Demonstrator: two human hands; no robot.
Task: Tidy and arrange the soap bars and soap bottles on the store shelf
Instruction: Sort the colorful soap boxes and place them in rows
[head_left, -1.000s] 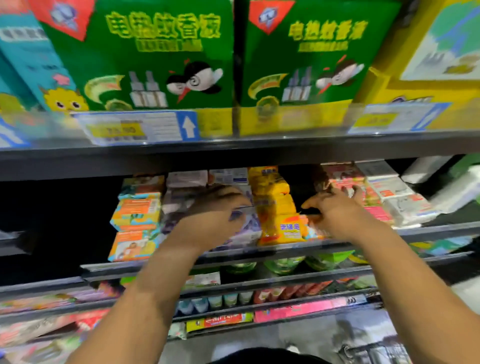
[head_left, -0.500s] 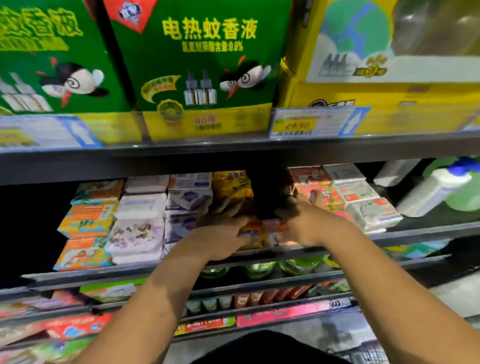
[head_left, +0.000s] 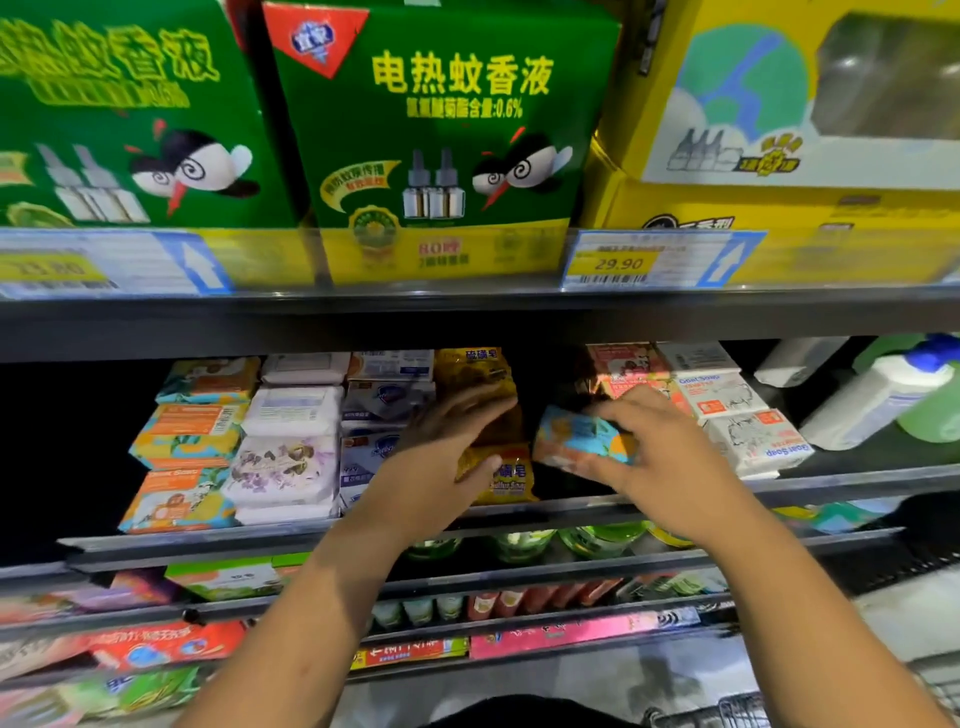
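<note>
Rows of wrapped soap bars fill the middle shelf. My right hand grips a blue and orange soap bar, held tilted in the gap right of the yellow sulfur soap stack. My left hand rests flat against that yellow stack, fingers straight. Orange and teal bars, white and purple bars and blue and white bars stand to the left. White goat soap bars lie to the right. White soap bottles lie on their sides at the far right.
Green mosquito liquid boxes and a yellow box stand on the shelf above, with a price tag on its edge. Lower shelves hold green jars and flat packets. A green bottle sits far right.
The view shifted right. My right hand has pulled a blue and orange bar up into the gap beside the yellow stack. My left hand moved from the blue and white bars onto the yellow stack.
</note>
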